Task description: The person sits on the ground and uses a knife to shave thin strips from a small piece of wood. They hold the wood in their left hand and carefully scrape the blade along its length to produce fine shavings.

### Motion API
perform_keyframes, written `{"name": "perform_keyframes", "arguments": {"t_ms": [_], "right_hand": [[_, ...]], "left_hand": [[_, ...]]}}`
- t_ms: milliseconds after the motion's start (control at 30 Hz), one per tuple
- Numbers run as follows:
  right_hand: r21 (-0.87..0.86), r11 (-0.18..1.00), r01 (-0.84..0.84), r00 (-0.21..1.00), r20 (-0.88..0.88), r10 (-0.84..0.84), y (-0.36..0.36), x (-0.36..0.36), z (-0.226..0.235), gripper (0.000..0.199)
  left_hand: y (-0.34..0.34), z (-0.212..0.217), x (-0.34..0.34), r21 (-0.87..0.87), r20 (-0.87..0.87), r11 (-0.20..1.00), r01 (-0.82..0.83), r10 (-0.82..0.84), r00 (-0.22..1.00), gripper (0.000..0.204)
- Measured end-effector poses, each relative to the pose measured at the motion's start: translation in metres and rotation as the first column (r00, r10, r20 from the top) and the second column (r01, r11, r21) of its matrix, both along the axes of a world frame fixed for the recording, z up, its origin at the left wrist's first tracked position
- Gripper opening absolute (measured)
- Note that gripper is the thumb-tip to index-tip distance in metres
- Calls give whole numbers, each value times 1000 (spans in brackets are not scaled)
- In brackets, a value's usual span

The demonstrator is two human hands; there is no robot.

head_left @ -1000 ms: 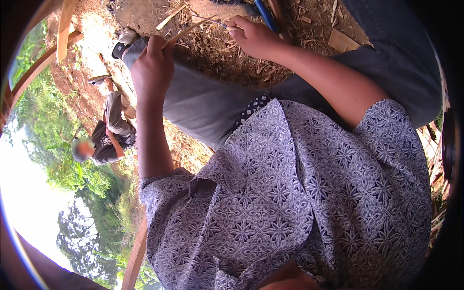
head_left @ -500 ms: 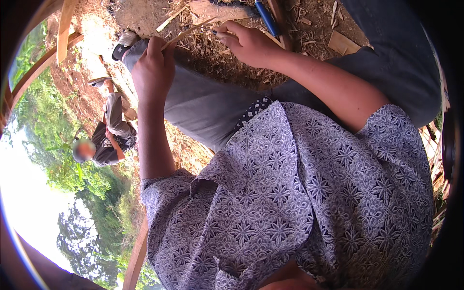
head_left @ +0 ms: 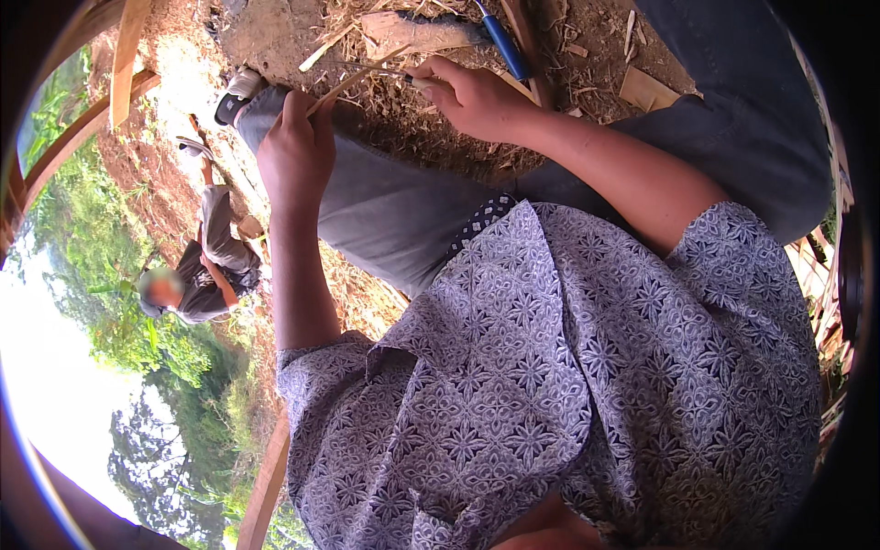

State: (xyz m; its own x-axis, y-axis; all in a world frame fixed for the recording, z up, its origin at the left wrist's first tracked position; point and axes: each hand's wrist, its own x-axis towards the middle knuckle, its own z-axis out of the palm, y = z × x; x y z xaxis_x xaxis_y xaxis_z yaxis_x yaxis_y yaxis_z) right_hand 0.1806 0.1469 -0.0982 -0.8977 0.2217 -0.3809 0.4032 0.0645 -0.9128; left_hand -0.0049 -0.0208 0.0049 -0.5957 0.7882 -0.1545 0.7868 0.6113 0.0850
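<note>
My left hand (head_left: 297, 156) is closed around one end of a thin pale wooden strip (head_left: 359, 77), which slants up to the right above my trouser leg. My right hand (head_left: 469, 99) is closed on the dark handle of a slim tool, probably a knife. Its thin dark blade (head_left: 353, 64) points left and lies close to the strip; whether the two touch I cannot tell. Just beyond my right hand rests a tool with a blue handle (head_left: 506, 48).
Shavings cover the brown ground (head_left: 403, 119). A partly blackened board (head_left: 417, 35) lies at the far side, and a flat wood piece (head_left: 648, 89) to the right. Wooden bars (head_left: 126, 64) stand at the left rim. Another person (head_left: 209, 284) sits farther off, left.
Both hands sit slightly lower in the picture, as do the ground and the tools, as the view shifts. My grips on the strip and the slim tool look the same.
</note>
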Motion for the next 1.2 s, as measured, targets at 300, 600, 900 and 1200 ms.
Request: {"name": "perform_keyframes", "arguments": {"t_ms": [300, 600, 900, 1200], "right_hand": [[72, 997, 11, 989, 149, -22, 8, -2, -32, 33], [94, 983, 157, 961, -243, -130, -17, -2, -10, 29], [-7, 1000, -22, 973, 229, 23, 16, -4, -10, 33], [82, 985, 150, 978, -156, -136, -7, 0, -11, 33]], "left_hand": [[8, -1, 0, 10, 6, 1000, -8, 8, 1000, 25], [10, 2, 4, 3, 4, 999, -48, 48, 999, 26], [7, -1, 0, 14, 15, 1000, -28, 28, 999, 27], [10, 2, 0, 46, 18, 998, -40, 39, 999, 25]]}}
